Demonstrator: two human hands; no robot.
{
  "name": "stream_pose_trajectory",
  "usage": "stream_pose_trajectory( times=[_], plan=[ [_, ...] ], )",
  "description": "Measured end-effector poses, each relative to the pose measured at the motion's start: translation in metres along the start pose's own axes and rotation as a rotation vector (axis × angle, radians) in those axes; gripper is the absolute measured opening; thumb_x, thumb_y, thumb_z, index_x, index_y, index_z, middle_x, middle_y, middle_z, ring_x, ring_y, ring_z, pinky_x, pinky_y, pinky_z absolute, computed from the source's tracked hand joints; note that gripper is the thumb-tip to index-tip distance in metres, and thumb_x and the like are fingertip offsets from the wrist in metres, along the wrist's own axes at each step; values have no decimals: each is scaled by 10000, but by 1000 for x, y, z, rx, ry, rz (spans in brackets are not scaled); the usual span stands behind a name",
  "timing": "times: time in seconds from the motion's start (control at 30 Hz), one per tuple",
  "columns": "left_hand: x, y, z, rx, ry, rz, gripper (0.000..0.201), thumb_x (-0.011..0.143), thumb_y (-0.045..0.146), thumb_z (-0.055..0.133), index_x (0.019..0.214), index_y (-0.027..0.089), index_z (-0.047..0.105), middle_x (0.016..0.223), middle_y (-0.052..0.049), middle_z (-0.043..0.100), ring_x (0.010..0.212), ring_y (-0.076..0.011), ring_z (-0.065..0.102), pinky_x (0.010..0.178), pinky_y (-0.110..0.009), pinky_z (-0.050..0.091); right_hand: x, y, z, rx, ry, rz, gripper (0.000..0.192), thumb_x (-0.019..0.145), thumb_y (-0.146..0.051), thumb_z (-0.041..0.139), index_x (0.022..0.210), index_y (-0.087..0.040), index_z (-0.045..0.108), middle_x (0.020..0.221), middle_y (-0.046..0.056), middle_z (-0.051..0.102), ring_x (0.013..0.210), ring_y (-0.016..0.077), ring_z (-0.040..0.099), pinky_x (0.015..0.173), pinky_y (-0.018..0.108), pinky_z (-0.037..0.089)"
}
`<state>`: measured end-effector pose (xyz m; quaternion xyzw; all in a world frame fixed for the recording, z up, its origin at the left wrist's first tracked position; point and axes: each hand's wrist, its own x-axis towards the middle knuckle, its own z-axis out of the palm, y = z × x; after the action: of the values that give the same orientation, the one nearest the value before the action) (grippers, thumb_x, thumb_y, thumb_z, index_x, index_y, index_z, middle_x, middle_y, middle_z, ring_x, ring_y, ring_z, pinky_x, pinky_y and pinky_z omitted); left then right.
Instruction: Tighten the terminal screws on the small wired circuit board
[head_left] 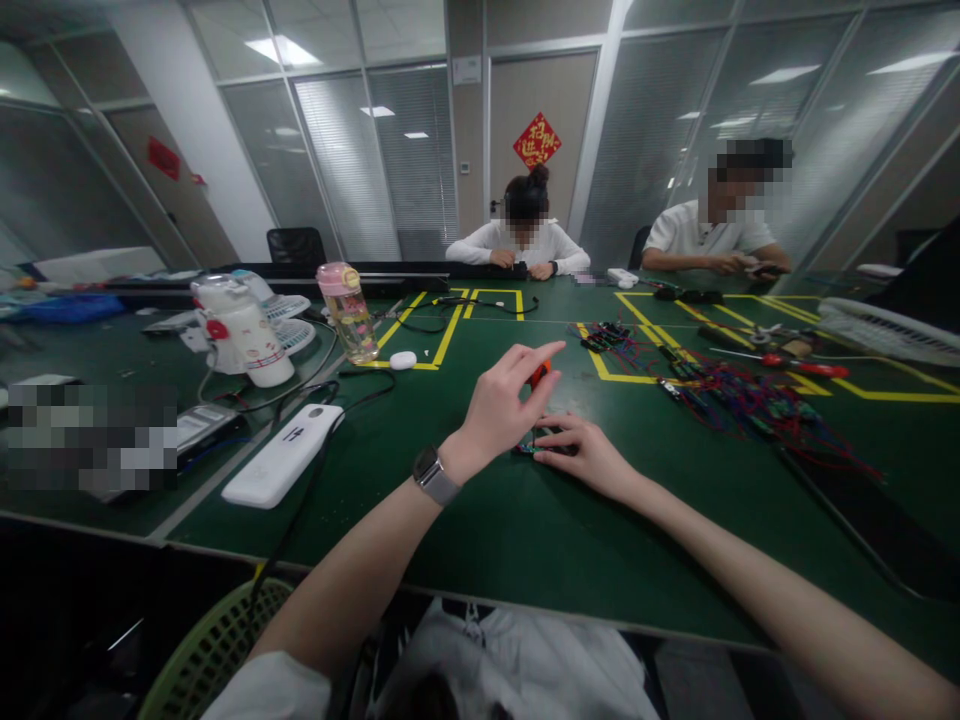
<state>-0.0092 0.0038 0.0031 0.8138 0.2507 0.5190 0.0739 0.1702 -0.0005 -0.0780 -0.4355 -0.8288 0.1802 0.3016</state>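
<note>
head view: the left hand (504, 397), with a grey-banded, dark square-faced watch (435, 475) at its wrist, is curled around an orange-and-black upright tool (539, 373), partly hidden by the fingers. the right hand (591, 460) lies low, its fingertips against a small dark electronic part with green patches (528, 450); whether they pinch the part or only touch it cannot be told. the hands are close together, left above right. the part lies below the tool on the dark green flat tabletop (465, 540). to the right is a tangled bundle of thin red, blue and black wires (742, 395), with a red-handled metal-shafted screwdriver (780, 362) behind it. to the left are a white rounded rectangular device (281, 460), a small white oval case (403, 361), a clear pink-lidded bottle (351, 318) and a white patterned bottle (251, 335). across the table sit two people in white tops (480, 240). a green perforated plastic basket (202, 640) stands below the near table edge, at left.
</note>
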Motion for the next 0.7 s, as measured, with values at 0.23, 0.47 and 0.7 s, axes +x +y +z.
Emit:
stream_pose_trajectory(
  times=[0.23, 0.47, 0.7],
  plan=[
    [1, -3, 2, -69, 30, -44, 308, 941, 233, 493, 1239, 205, 568, 963, -52, 619, 847, -159, 593, 789, -298, 488, 0, -1, -1, -2, 2, 11, 167, 785, -321, 709, 928, -264, 773, 1192, 91, 681, 1155, 328, 592, 1081, 591, 305],
    [1, -2, 1, -119, 49, -71, 317, 971, 214, 415, 1241, 200, 580, 1019, -66, 583, 907, -152, 585, 822, -292, 483, 0, 1, 0, -5, 4, -3, 173, 789, -330, 703, 937, -273, 771, 1177, 83, 689, 1143, 324, 597, 1053, 581, 347],
    [3, -2, 6, -219, 117, -180, 193, 853, 255, 644, 1034, 210, 696, 875, -17, 567, 762, -116, 570, 687, -222, 507, 0, 1, 0, 2, -8, -5, 181, 794, -333, 696, 938, -253, 772, 1188, 96, 681, 1149, 324, 591, 1021, 561, 393]
  ],
)
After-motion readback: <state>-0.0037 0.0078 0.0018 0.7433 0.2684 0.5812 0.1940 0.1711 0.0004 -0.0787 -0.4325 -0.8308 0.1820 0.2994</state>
